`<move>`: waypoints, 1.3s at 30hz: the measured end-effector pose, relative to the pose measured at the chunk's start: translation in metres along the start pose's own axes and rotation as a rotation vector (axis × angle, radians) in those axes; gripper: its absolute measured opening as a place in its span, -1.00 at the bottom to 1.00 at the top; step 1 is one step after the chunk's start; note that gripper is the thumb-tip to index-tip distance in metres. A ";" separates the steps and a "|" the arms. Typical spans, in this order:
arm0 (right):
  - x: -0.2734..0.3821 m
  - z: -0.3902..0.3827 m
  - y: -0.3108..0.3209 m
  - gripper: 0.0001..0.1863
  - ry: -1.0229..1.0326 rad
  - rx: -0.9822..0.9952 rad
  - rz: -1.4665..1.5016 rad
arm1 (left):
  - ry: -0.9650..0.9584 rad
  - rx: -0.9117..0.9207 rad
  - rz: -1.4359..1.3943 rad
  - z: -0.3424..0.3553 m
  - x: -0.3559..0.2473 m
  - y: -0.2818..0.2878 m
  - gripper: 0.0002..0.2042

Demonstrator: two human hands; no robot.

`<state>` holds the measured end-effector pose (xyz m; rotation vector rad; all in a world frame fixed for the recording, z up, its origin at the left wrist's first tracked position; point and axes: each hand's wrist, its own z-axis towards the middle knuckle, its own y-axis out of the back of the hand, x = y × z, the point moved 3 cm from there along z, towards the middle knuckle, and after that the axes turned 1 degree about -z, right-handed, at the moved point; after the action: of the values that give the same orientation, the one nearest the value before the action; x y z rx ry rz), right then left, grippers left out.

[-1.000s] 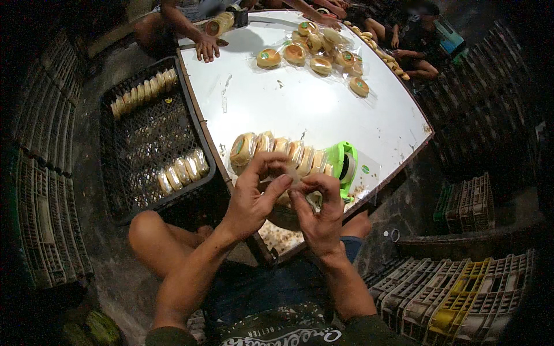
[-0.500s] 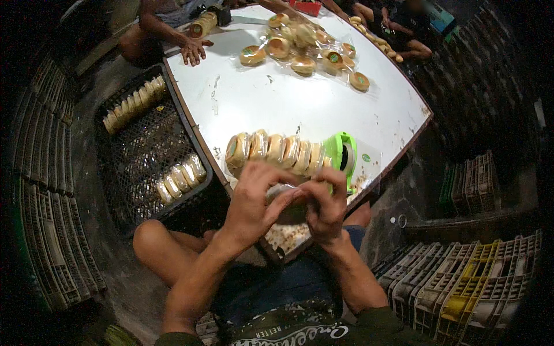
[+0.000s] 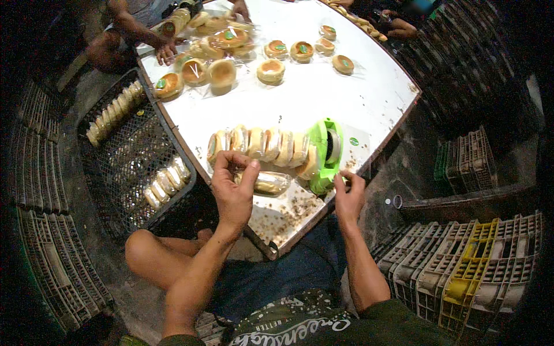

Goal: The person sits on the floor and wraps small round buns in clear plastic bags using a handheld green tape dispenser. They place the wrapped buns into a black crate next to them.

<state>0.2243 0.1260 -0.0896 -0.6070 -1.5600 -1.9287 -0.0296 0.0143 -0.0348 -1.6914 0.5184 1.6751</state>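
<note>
1. Tabletop [image 3: 323, 98] bright, near blown-out toward upper middle.
2. Floor [image 3: 378, 187] dim, grainy; corners black.
3. Glare streaks on bun wrappers [image 3: 271, 182].
4. Fisheye bends left crates [image 3: 57, 265] at rim.
5. Near area fairly sharp.

Free tabletop [image 3: 248, 105] beyond bun row [image 3: 255, 143]

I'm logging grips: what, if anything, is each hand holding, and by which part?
Left hand: wrapped bun, by its left end. Right hand, at the tape dispenser: cannot tell.
</note>
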 end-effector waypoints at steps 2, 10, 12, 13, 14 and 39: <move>-0.040 0.013 -0.024 -0.60 -0.123 -0.049 0.117 | -0.031 0.005 -0.024 -0.003 0.000 -0.010 -0.86; -0.003 0.001 -0.008 -0.63 -0.061 -0.018 0.211 | -0.030 -0.067 -0.077 -0.007 -0.009 -0.004 -0.87; -0.051 -0.032 -0.020 -0.64 -0.374 0.122 0.464 | -0.018 -0.084 -0.067 -0.004 -0.009 -0.007 -0.87; -0.042 -0.045 -0.037 -0.64 -0.574 0.157 0.848 | -0.011 -0.095 -0.049 -0.002 -0.003 -0.008 -0.87; -0.040 -0.054 -0.053 -0.63 -0.541 0.292 0.642 | -0.013 -0.107 -0.025 0.000 0.003 -0.009 -0.87; 0.129 -0.043 -0.069 -0.52 -0.630 1.207 1.227 | 0.132 0.125 -0.205 0.028 -0.014 0.016 -0.73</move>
<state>0.0838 0.0750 -0.0618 -1.1862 -1.6582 0.1954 -0.0621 0.0204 -0.0220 -1.7095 0.4826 1.3652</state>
